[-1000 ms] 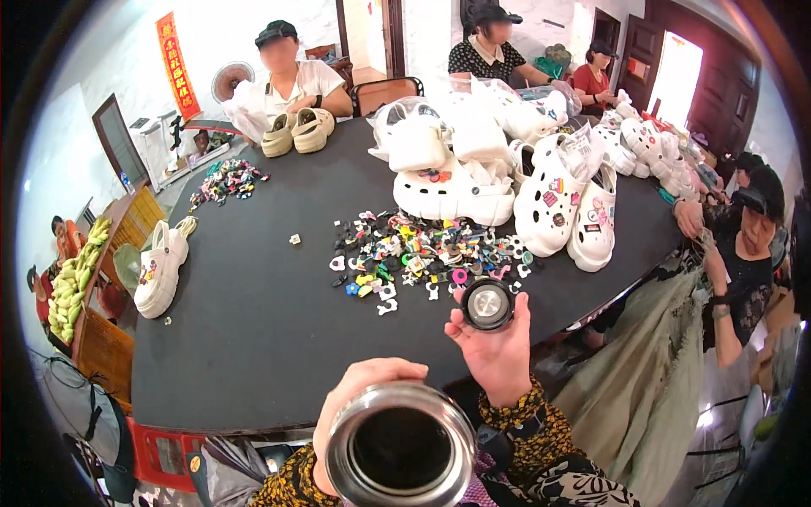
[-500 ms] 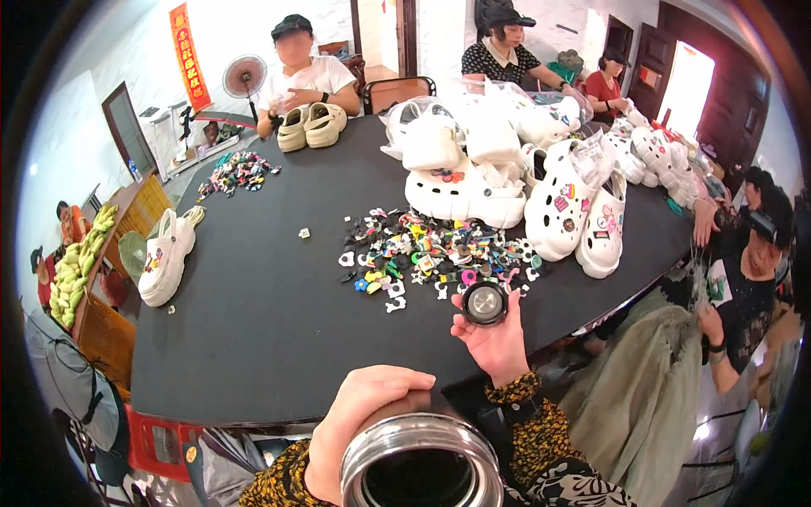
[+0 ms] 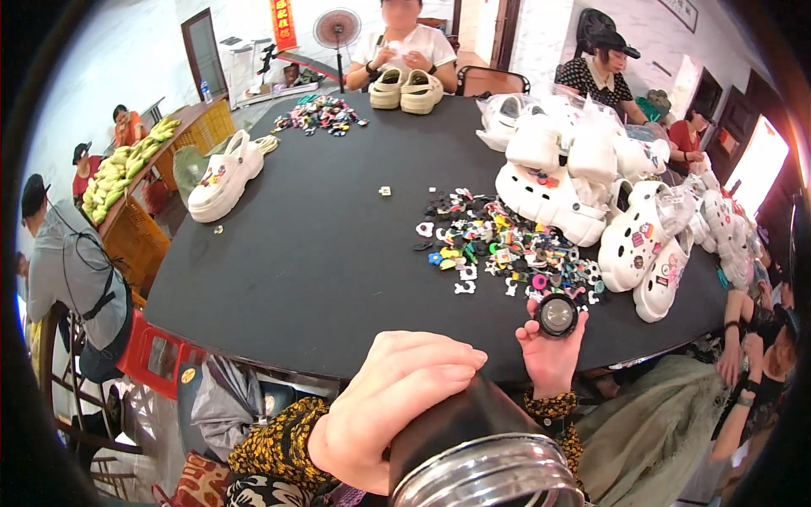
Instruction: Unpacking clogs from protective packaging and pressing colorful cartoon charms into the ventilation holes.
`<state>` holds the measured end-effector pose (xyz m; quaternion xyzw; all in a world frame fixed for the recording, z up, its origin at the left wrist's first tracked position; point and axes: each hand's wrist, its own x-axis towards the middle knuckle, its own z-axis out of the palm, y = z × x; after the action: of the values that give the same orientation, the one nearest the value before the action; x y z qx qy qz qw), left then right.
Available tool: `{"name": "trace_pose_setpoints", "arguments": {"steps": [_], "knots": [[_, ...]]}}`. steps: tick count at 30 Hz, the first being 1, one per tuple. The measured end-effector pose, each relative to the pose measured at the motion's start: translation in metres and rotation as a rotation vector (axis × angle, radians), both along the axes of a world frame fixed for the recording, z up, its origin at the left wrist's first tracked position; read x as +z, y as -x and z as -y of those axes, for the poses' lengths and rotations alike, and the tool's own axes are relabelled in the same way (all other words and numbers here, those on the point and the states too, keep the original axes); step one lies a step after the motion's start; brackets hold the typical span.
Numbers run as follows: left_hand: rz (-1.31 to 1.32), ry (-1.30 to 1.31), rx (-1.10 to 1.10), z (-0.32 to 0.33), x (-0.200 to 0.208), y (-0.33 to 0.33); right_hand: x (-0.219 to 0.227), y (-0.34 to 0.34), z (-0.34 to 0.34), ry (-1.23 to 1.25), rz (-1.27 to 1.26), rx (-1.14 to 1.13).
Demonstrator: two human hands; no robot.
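Observation:
My left hand (image 3: 384, 393) is wrapped around a dark thermos flask (image 3: 452, 414) close to me at the lower edge. The flask tilts, its uncapped shiny steel mouth pointing toward me; its inside is mostly cut off by the picture's edge. To the right, my right hand (image 3: 551, 359) grips a round black lid (image 3: 557, 315) with a silvery centre, held up over the table's near edge. Just beyond the lid lies a heap of colourful shoe charms (image 3: 498, 241). White clogs (image 3: 632, 241) decorated with charms stand beside the heap.
The black table (image 3: 279, 279) also bears a single white clog (image 3: 228, 177), beige clogs (image 3: 404, 91) and a second charm pile (image 3: 321, 115). A person (image 3: 405, 46) sits opposite; others work at right. Left are a red stool (image 3: 156, 355) and green-yellow produce (image 3: 127, 169).
My view has swung left, so the table's things sit farther right. The flask has tipped toward me, showing more of its dark side. Both hands keep their holds.

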<state>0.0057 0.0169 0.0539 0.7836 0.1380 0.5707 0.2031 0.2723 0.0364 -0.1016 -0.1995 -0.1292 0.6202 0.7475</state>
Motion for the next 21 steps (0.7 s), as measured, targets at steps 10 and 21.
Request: {"name": "trace_pose_setpoints", "arguments": {"steps": [10, 21], "knots": [[0.124, -0.141, 0.058, 0.004, 0.005, 0.007, 0.0, 0.001, 0.002, -0.014, -0.004, -0.007], [-0.114, -0.135, 0.357, 0.025, 0.027, 0.025, -0.001, 0.003, 0.0, -0.06, 0.049, -0.008]]}}
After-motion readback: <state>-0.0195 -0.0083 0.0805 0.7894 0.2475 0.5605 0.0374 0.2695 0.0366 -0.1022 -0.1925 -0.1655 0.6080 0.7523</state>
